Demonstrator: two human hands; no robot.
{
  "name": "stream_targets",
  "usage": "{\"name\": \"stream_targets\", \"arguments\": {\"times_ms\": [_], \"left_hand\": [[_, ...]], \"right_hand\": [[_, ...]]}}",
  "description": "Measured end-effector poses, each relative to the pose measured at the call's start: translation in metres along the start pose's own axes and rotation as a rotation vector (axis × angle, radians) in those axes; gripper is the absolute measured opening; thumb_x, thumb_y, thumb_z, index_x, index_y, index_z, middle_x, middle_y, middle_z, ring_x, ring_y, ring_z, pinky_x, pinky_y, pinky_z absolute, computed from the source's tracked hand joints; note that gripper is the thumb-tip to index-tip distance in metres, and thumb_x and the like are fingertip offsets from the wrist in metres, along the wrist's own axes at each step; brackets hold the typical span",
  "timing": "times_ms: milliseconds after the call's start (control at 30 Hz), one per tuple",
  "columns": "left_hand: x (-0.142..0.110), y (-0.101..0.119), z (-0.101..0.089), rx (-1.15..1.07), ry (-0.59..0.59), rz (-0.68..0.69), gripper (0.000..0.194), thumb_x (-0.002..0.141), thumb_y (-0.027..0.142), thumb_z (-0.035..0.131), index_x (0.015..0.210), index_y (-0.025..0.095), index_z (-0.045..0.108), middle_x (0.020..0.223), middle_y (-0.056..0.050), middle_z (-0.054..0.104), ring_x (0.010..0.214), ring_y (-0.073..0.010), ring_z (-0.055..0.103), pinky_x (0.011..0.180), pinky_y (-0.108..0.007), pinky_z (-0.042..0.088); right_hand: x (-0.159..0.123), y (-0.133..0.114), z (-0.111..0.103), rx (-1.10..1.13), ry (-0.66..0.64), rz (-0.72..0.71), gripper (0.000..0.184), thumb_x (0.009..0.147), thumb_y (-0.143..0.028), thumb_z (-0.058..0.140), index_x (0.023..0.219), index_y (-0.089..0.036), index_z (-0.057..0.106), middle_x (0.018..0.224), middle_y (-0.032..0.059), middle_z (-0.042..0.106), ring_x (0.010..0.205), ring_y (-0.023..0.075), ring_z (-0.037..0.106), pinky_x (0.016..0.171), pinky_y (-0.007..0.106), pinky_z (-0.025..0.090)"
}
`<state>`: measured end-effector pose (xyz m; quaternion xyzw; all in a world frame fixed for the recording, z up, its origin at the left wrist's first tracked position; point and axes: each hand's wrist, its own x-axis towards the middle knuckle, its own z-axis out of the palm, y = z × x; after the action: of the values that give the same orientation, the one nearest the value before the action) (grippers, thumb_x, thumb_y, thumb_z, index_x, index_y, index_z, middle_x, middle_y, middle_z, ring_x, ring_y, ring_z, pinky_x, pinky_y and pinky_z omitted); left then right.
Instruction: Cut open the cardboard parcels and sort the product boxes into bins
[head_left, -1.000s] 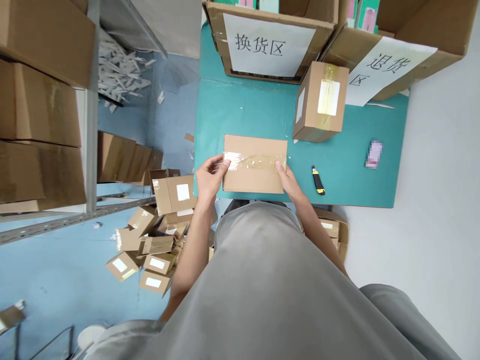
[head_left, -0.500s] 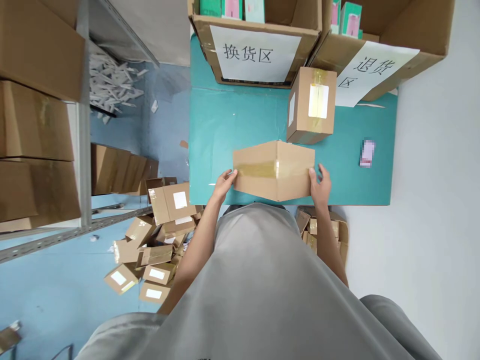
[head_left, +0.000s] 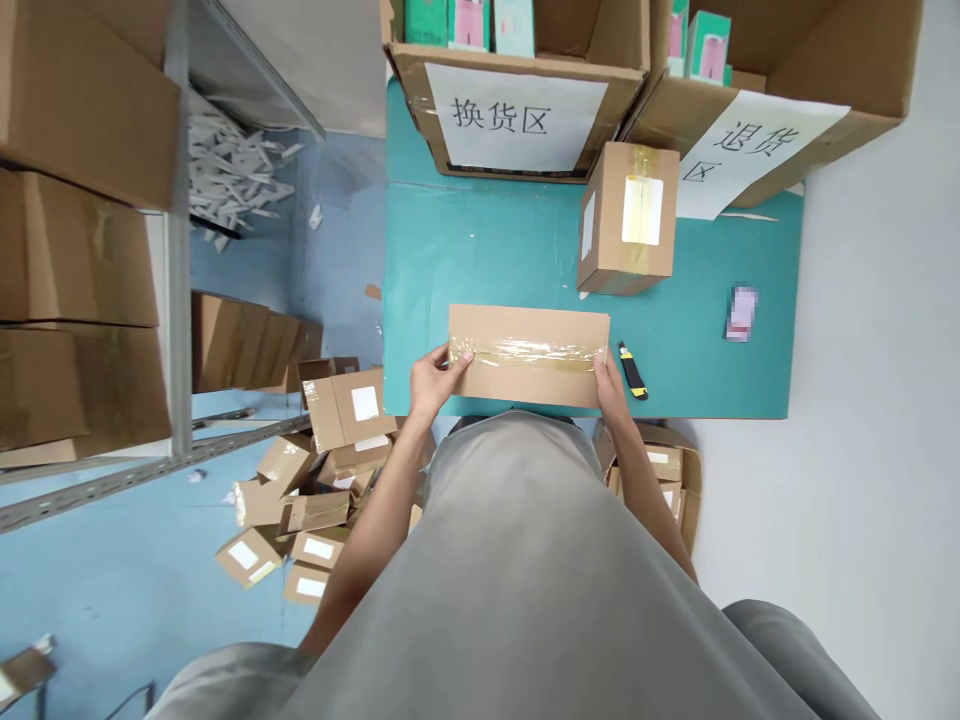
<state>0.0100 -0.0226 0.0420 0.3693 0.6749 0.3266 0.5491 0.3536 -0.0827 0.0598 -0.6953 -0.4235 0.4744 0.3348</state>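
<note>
Between my two hands is a brown cardboard box (head_left: 529, 385), with shiny clear tape running lengthwise across the face turned up to me. My left hand (head_left: 436, 378) grips its left end, thumb on the taped face. At the right end my right hand (head_left: 611, 385) holds on, its thumb by the tape's end. A black and yellow utility knife (head_left: 633, 372) lies on the teal tabletop (head_left: 480, 240) just right of my right hand. Behind the held box stands a taped carton (head_left: 611, 220) with white labels.
Two large open cartons with paper signs, the left bin (head_left: 412, 90) and the right bin (head_left: 847, 160), hold green boxes at the back. A pixelated pink item (head_left: 741, 313) lies at right. Discarded boxes (head_left: 300, 510) litter the floor beside a shelf (head_left: 176, 300) at left.
The box has turned from showing two faces and an edge to one flat taped face, and come slightly left. My right hand moved left with it. The utility knife has come into view.
</note>
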Motion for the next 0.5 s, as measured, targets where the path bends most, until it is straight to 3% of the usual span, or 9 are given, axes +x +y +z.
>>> {"name": "stream_targets", "arguments": {"times_ms": [100,200,367,500], "left_hand": [[-0.004,0.006,-0.018,0.273,0.079,-0.006,0.065,0.084,0.067,0.091,0.131,0.022,0.088,0.131,-0.014,0.086,0.119,-0.0419,0.081,0.110,-0.050,0.059],[-0.007,0.018,-0.022,0.493,0.081,-0.016,0.057,0.095,0.058,0.082,0.140,0.023,0.085,0.132,-0.013,0.087,0.117,-0.0394,0.082,0.107,-0.046,0.056],[-0.014,0.036,-0.015,0.630,0.066,-0.052,0.055,0.102,0.053,0.075,0.146,0.021,0.081,0.126,-0.012,0.088,0.111,-0.0337,0.081,0.095,-0.035,0.054],[-0.026,0.054,-0.008,0.773,0.055,-0.065,0.050,0.106,0.054,0.070,0.140,0.020,0.083,0.109,-0.012,0.088,0.105,-0.0351,0.080,0.087,-0.035,0.051]], "right_hand": [[0.013,0.019,0.028,0.104,-0.011,0.100,0.106,0.099,-0.098,0.045,0.178,-0.027,0.048,0.183,0.0078,0.050,0.171,0.0285,0.045,0.143,0.051,0.035],[0.020,0.035,0.042,0.134,-0.009,0.137,0.108,0.098,-0.099,0.044,0.175,-0.024,0.052,0.180,0.0099,0.054,0.169,0.0292,0.048,0.142,0.049,0.038],[0.020,0.043,0.041,0.117,-0.010,0.110,0.103,0.100,-0.096,0.044,0.174,-0.025,0.055,0.178,0.0085,0.056,0.168,0.0299,0.050,0.141,0.048,0.039],[0.019,0.044,0.036,0.121,-0.014,0.139,0.104,0.099,-0.097,0.042,0.173,-0.024,0.056,0.176,0.0093,0.058,0.165,0.0313,0.054,0.139,0.050,0.044]]}}
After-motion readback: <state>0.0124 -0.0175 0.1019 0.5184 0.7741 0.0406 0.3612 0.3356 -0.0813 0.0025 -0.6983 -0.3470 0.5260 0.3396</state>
